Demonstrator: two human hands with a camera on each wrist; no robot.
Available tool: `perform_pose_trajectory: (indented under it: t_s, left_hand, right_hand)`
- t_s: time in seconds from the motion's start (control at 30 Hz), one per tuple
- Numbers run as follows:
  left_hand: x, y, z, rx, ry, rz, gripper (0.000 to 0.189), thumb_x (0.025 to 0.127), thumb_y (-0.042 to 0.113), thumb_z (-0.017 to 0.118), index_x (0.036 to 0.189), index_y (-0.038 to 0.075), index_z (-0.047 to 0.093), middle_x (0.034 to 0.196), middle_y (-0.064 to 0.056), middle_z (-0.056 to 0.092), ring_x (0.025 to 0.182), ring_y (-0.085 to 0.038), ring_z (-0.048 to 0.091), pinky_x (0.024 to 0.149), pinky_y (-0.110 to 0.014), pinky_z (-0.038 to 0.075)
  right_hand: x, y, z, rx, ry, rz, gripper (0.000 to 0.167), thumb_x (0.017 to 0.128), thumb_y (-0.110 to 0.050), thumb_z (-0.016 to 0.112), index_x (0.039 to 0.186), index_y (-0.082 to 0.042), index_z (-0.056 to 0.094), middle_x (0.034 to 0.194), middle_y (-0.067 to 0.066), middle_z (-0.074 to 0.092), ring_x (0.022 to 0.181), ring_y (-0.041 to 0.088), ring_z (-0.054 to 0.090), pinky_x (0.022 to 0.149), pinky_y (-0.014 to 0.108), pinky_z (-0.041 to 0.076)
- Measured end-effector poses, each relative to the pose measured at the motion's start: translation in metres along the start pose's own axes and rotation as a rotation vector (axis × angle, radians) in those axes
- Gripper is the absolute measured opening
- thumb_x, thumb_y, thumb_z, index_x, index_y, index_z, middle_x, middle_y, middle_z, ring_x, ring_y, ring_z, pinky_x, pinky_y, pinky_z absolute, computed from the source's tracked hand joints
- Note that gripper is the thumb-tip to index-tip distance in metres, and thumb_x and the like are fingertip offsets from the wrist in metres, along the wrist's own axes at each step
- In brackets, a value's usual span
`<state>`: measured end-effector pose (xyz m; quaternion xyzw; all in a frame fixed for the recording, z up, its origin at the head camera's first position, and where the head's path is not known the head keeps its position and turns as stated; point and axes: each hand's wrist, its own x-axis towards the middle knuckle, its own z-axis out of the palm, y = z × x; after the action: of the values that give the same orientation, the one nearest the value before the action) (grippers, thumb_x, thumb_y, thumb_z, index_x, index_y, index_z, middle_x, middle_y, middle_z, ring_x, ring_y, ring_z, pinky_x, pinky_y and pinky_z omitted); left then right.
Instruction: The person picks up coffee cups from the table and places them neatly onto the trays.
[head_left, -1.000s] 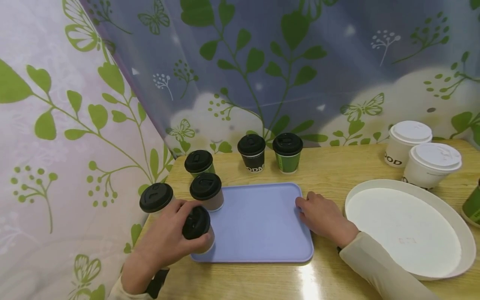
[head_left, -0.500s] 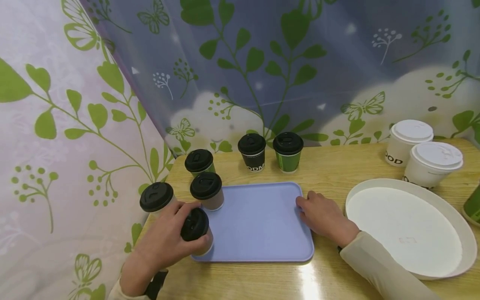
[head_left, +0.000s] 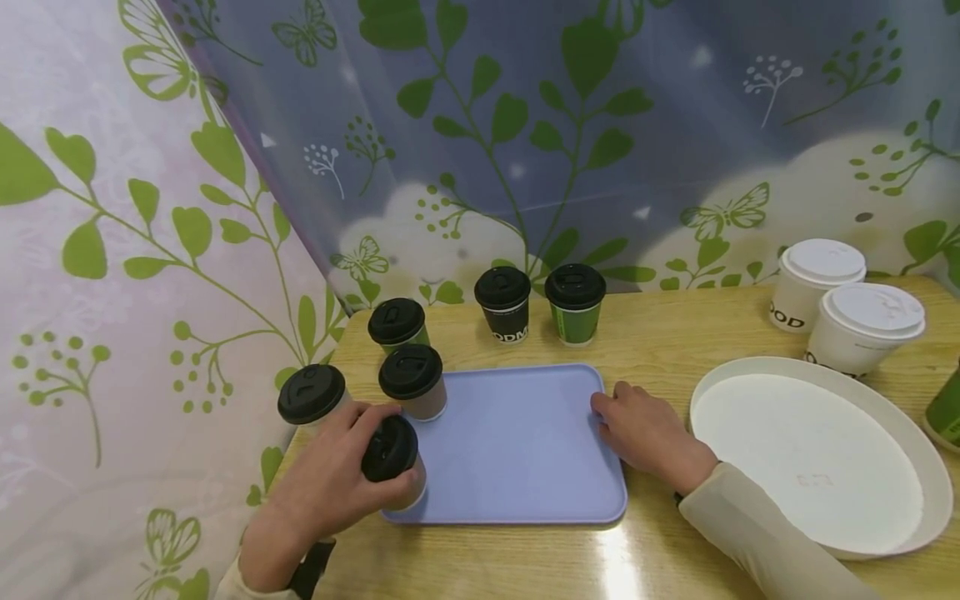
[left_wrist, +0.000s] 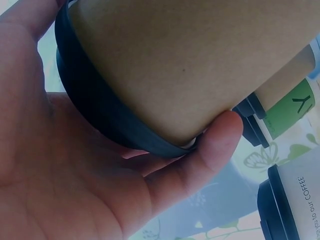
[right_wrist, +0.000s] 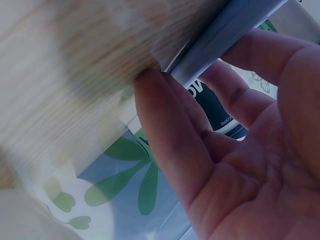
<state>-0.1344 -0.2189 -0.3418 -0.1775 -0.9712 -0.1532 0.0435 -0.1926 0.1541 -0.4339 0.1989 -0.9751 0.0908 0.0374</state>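
Note:
My left hand [head_left: 330, 475] grips a brown paper coffee cup [left_wrist: 185, 65] by its black lid [head_left: 390, 448], fingers and thumb around it. This cup is at the front left corner of a lavender tray [head_left: 517, 450]. Whether its base touches the tray cannot be made out. Behind it, another brown cup [head_left: 427, 402] with a black lid stands at the tray's back left corner. My right hand [head_left: 648, 437] holds the tray's right rim, with the rim [right_wrist: 227, 42] between thumb and fingers in the right wrist view.
Left of the tray is a pale cup [head_left: 311, 396]; a green cup [head_left: 397, 325] stands behind. Black [head_left: 506, 312] and green [head_left: 576, 312] cups stand at the back. On the right are a round white tray [head_left: 705, 392], white-lidded cups [head_left: 855, 342] and a partly visible green cup [head_left: 947, 412].
The cup in my left hand has shifted very slightly to the left since the first frame. My right hand and the tray stay in place.

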Motion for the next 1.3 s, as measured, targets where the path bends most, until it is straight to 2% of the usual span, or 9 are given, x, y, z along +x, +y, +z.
perform_pose_trajectory:
  t_s: [0.43, 0.77, 1.3]
  left_hand:
    - [0.005, 0.000, 0.004, 0.009, 0.032, 0.024, 0.068, 0.080, 0.049, 0.081, 0.136, 0.014, 0.063, 0.121, -0.011, 0.060, 0.103, -0.025, 0.061, 0.081, -0.044, 0.054]
    - [0.009, 0.003, 0.000, 0.004, -0.007, 0.010, 0.070, 0.083, 0.052, 0.078, 0.138, 0.012, 0.061, 0.126, -0.014, 0.059, 0.105, -0.027, 0.061, 0.081, -0.046, 0.055]
    - [0.011, 0.002, 0.004, 0.012, -0.023, 0.004, 0.073, 0.082, 0.055, 0.078, 0.138, 0.013, 0.061, 0.129, -0.015, 0.058, 0.110, -0.029, 0.061, 0.087, -0.048, 0.055]
  right_hand:
    - [0.000, 0.000, 0.001, -0.001, 0.010, -0.005, 0.007, 0.094, -0.009, 0.070, 0.101, -0.008, 0.067, 0.082, 0.011, 0.054, 0.067, 0.023, 0.051, 0.051, 0.038, 0.044]
    - [-0.001, -0.001, -0.001, 0.002, 0.010, -0.007, 0.007, 0.094, -0.008, 0.070, 0.100, -0.008, 0.067, 0.082, 0.011, 0.054, 0.067, 0.023, 0.051, 0.051, 0.038, 0.045]
    - [0.000, -0.002, -0.002, 0.001, 0.002, -0.002, 0.009, 0.094, -0.009, 0.071, 0.102, -0.008, 0.067, 0.083, 0.011, 0.054, 0.067, 0.022, 0.051, 0.052, 0.037, 0.045]
